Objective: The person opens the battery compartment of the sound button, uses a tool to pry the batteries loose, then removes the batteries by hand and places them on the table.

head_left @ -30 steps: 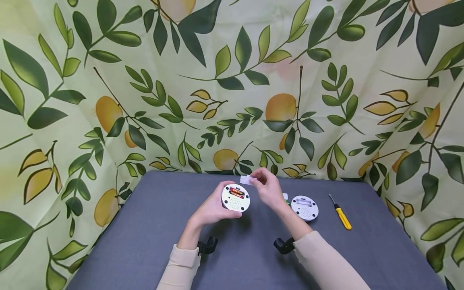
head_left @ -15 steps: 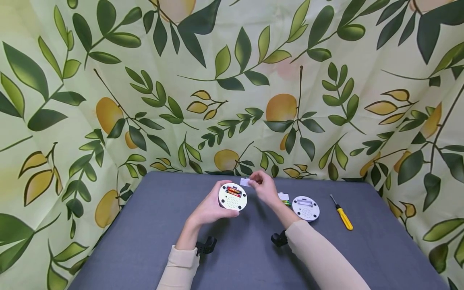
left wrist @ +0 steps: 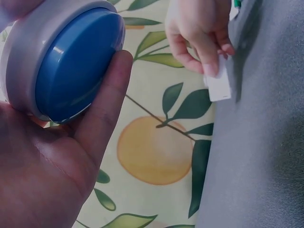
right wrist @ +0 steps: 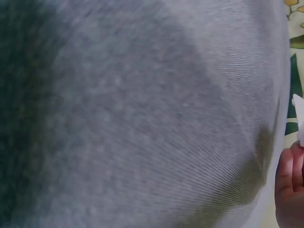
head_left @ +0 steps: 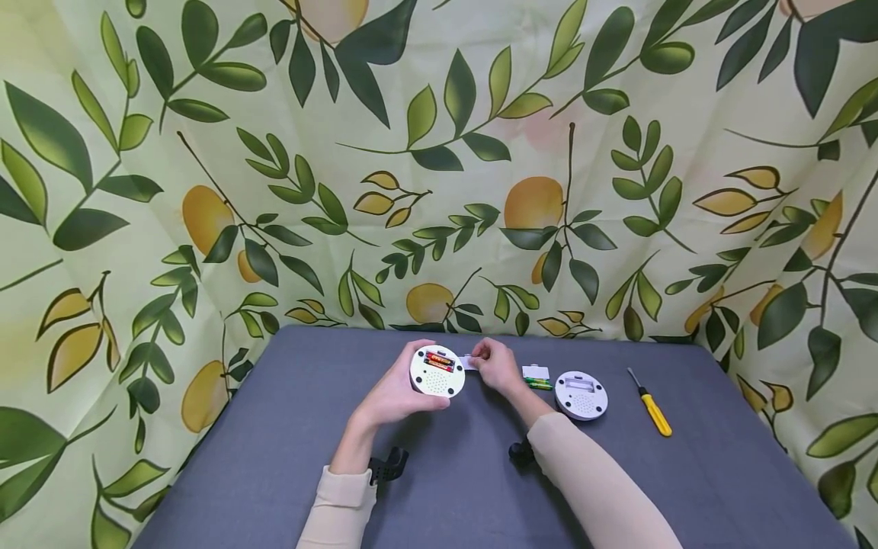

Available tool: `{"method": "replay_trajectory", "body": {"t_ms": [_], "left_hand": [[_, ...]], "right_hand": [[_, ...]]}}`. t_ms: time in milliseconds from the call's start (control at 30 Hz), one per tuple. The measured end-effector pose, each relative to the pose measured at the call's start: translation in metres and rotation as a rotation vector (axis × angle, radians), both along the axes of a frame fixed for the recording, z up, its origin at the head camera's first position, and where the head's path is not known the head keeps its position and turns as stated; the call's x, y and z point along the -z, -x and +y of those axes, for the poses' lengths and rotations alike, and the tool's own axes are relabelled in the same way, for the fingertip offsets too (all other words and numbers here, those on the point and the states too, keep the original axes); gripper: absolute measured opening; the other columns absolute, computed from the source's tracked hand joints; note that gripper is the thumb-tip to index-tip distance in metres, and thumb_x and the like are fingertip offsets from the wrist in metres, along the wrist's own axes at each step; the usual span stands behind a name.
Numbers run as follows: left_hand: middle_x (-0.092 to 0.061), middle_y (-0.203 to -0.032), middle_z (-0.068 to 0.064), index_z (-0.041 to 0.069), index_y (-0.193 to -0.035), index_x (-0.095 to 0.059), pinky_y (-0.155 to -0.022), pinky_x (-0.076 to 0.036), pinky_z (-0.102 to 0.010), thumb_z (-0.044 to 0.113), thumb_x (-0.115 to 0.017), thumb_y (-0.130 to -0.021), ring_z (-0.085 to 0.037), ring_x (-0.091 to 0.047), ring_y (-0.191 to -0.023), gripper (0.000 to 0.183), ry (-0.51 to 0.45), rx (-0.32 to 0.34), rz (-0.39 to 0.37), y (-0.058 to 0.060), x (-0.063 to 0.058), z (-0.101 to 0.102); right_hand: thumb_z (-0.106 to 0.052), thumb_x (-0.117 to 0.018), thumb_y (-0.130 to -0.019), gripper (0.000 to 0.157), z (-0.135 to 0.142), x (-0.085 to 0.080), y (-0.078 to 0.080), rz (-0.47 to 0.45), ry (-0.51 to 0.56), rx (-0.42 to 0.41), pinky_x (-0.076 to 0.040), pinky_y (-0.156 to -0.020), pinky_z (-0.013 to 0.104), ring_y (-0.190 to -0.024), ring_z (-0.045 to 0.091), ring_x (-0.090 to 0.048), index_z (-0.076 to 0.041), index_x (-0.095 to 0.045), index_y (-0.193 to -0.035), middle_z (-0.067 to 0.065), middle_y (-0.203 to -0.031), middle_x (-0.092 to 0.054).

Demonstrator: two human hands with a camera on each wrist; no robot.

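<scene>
My left hand (head_left: 391, 393) grips a round white push-button device (head_left: 437, 383) by its sides, its underside turned toward the head camera. Two red batteries (head_left: 439, 361) sit in its uncovered battery slot. In the left wrist view the device's other face shows as a blue dome (left wrist: 76, 66). My right hand (head_left: 497, 367), just to the right of the device, pinches a small white battery cover (left wrist: 219, 88) between thumb and fingers. At the right border of the right wrist view only fingers and a white edge of the cover (right wrist: 299, 114) appear.
A second white round device (head_left: 581, 395) lies underside up with its battery slot uncovered. Between it and my right hand lie another white cover (head_left: 535, 372) and green batteries (head_left: 539, 384). Farther right is a yellow-handled screwdriver (head_left: 652, 408). A leaf-patterned curtain (head_left: 439, 191) backs the grey table.
The right hand has lowered with the cover, which is now level with the batteries. The left hand and device have drifted slightly left. The other cover and green batteries have come into full view.
</scene>
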State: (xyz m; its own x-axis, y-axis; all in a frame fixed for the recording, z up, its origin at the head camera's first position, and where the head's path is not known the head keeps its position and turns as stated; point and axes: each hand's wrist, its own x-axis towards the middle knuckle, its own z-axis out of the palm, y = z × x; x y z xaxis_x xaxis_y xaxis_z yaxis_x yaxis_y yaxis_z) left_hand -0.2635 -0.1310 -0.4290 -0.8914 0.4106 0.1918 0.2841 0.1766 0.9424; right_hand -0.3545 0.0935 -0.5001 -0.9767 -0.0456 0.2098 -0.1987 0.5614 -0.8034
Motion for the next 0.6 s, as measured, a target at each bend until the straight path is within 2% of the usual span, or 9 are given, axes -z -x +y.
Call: {"method": "replay_trajectory", "body": {"t_ms": [233,600], "left_hand": [[-0.058,-0.128,-0.012,0.011,-0.148,-0.036,-0.096,-0.043,-0.034,0.009,-0.089,-0.072,-0.021,-0.058,-0.107,0.092,0.004,0.001,0.002,0.0017,0.0009,0.0002],[-0.058,-0.129,-0.012,0.014,-0.148,-0.036,-0.095,-0.043,-0.035,0.009,-0.089,-0.072,-0.022,-0.058,-0.107,0.093,-0.005,-0.004,-0.004,0.0022,0.0019,-0.0027]], "right_hand": [[-0.003,-0.075,-0.088,0.013,-0.0036,0.0040,0.0007,0.005,-0.065,-0.003,-0.041,-0.067,0.033,-0.070,0.017,-0.052,-0.008,-0.064,-0.082,0.001,-0.070,-0.055],[-0.009,-0.076,-0.089,0.012,-0.0082,0.0085,0.0066,-0.036,-0.181,0.023,-0.045,-0.071,0.038,-0.075,0.021,-0.055,-0.009,-0.065,-0.086,0.003,-0.078,-0.060]]}}
